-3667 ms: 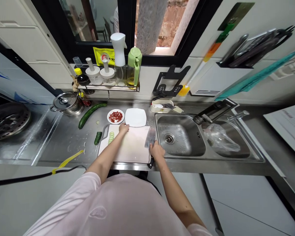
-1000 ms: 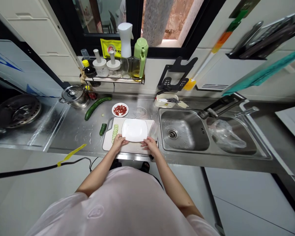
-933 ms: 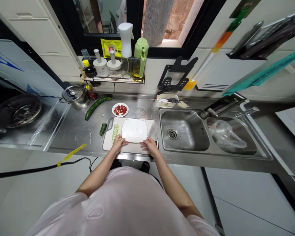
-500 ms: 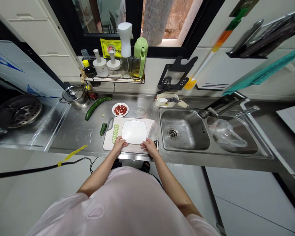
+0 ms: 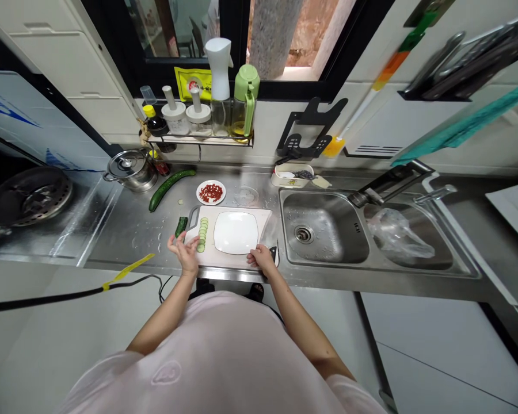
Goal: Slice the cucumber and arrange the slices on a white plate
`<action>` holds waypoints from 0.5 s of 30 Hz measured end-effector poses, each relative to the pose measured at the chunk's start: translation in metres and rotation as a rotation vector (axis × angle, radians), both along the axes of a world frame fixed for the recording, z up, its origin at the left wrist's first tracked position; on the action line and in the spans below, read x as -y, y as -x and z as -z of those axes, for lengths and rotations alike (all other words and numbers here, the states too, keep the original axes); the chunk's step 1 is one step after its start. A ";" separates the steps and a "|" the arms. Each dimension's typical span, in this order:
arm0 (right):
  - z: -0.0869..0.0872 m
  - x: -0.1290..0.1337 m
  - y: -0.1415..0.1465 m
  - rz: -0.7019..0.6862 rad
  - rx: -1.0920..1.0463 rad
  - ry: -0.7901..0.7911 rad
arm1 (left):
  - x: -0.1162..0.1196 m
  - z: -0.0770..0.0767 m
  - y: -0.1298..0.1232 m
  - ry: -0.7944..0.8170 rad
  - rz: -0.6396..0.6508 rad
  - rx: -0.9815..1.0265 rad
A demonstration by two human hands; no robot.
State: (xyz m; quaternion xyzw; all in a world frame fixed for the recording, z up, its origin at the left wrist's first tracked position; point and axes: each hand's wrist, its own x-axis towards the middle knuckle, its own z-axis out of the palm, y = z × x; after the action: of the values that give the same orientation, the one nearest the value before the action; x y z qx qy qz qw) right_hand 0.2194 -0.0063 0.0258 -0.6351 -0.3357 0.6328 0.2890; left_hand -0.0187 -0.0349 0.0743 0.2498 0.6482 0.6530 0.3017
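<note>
A white plate (image 5: 236, 232) lies on the cutting board (image 5: 224, 260). My right hand (image 5: 262, 259) grips the plate's near right corner, thumb at the rim and fingers curled. To the plate's left runs a row of overlapping cucumber slices (image 5: 202, 234). My left hand (image 5: 185, 253) is beside that row at the board's left edge, holding nothing, its fingers spread. Just beyond its fingers is a short cucumber piece (image 5: 181, 226), partly on the counter left of the board. Near my right hand, a knife (image 5: 274, 254) lies at the board's right side, its handle partly hidden.
Behind the board stands a small plate of chopped red pieces (image 5: 211, 193). A whole cucumber (image 5: 171, 188) and a lidded pot (image 5: 132, 169) are at the back left. The sink (image 5: 326, 227) is to the right. A rack (image 5: 202, 140) holds seasoning jars and bottles.
My left hand has let go of the plate's near left corner and moved left past the cucumber slices, its fingers opening. My right hand stays at the plate.
</note>
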 end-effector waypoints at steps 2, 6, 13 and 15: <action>0.002 0.000 0.001 -0.001 0.016 -0.003 | -0.002 0.001 0.010 0.062 -0.079 -0.122; 0.006 0.000 0.003 0.013 0.038 -0.016 | 0.000 0.014 0.023 0.402 0.062 -0.461; 0.008 0.002 0.002 0.039 0.037 -0.026 | 0.012 0.028 0.021 0.765 0.262 -0.897; 0.008 0.002 0.003 0.048 0.037 -0.015 | 0.012 0.029 0.019 0.795 0.285 -0.946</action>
State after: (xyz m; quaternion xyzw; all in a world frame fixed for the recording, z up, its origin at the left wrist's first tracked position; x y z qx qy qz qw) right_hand 0.2167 -0.0083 0.0181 -0.6524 -0.3301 0.6114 0.3028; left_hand -0.0378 -0.0467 0.0458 0.4642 0.8648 0.1345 0.1364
